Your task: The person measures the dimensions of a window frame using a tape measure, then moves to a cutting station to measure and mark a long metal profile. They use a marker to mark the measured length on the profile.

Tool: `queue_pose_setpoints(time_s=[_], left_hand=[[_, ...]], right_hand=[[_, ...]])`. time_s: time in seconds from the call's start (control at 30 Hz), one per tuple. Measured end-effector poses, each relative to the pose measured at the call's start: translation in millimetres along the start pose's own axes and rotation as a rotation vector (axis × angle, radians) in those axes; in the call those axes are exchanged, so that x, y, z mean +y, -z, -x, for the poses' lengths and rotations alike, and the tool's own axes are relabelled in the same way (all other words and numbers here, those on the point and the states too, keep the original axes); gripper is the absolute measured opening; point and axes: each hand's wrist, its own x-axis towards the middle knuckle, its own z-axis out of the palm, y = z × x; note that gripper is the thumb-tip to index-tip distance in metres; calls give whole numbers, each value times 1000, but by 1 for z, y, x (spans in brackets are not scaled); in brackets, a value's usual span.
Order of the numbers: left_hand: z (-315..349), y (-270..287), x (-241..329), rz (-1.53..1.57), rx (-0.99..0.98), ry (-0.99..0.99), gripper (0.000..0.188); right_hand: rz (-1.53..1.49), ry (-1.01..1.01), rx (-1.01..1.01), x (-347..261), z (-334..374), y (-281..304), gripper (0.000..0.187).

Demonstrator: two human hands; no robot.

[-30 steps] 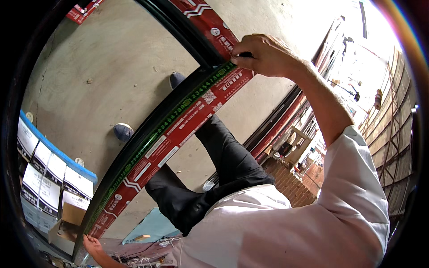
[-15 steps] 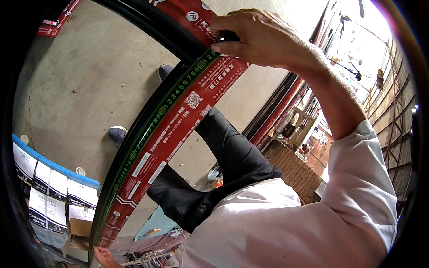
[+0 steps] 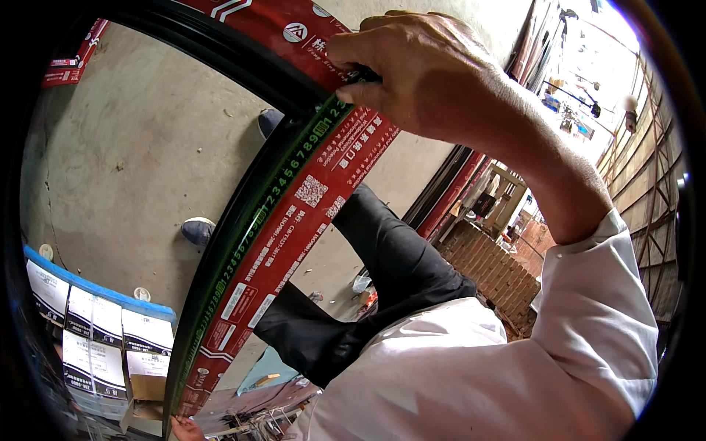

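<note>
A green tape measure [image 3: 288, 178] with dark markings lies stretched along one side of a black window or door frame [image 3: 246, 169] covered in red printed film. My right hand [image 3: 423, 70] is at the upper corner, thumb on the tape and fingers curled round a dark part, likely its case, mostly hidden under the palm. Down at the lower left, my left hand [image 3: 188, 428] has its fingertips closed at the other end of the tape, against the frame's edge. Only a small part of that hand shows.
Stacked white-and-black cartons [image 3: 92, 353] with a blue edge [image 3: 95, 279] stand at lower left, one carton open. My shoe [image 3: 197, 231] is on the concrete floor [image 3: 147, 147] beyond the frame. Long profiles [image 3: 448, 187] lie to the right near a brick wall [image 3: 485, 272].
The frame's upper corner and my right hand have shifted slightly left and down in view. The cartons appear a little further right and lower. Both hands keep their places on the tape.
</note>
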Motion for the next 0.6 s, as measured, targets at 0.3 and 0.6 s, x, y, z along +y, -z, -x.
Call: queue_pose_setpoints(time_s=[0.3, 0.6], left_hand=[[6, 7, -3, -15, -24, 19, 23], [7, 6, -4, 77, -69, 76, 26]], right_hand=[[57, 87, 35, -5, -3, 10, 35], [39, 77, 61, -9, -2, 8, 32]])
